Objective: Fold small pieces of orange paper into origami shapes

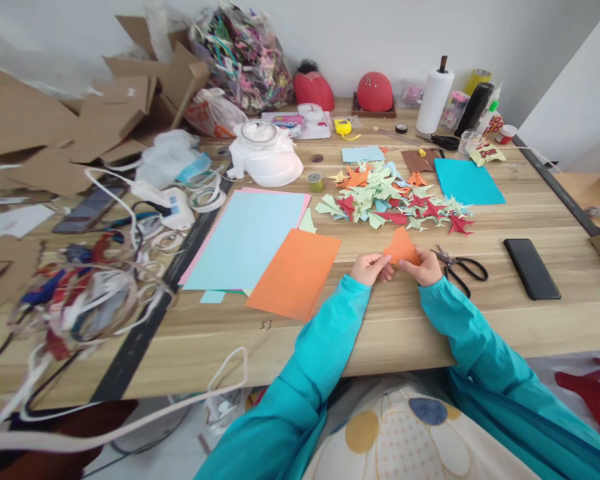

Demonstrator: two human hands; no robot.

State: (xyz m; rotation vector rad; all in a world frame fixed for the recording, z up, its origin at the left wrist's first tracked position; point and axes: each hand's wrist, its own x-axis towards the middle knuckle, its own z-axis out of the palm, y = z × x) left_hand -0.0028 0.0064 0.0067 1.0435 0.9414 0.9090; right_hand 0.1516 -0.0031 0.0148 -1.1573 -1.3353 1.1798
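A small piece of folded orange paper [401, 245] is held between both hands above the front of the wooden table. My left hand [370, 268] pinches its left edge, and my right hand [424, 269] grips the lower right side with the thumb on top. Just right of my right hand lie scissors [463, 265] with black handles. To the left are orange sheets [295, 273], partly over a stack of light blue and pink sheets [250, 230]. Beyond the hands spreads a heap of folded paper pieces [380, 193] in pale green, red, orange and blue.
A black phone [533, 269] lies at the right, and a turquoise sheet [469, 181] behind it. A paper roll [434, 101] stands at the back. Tangled cords and straps [105, 280] and cardboard [80, 120] crowd the left. A white cable [130, 427] crosses the lower left.
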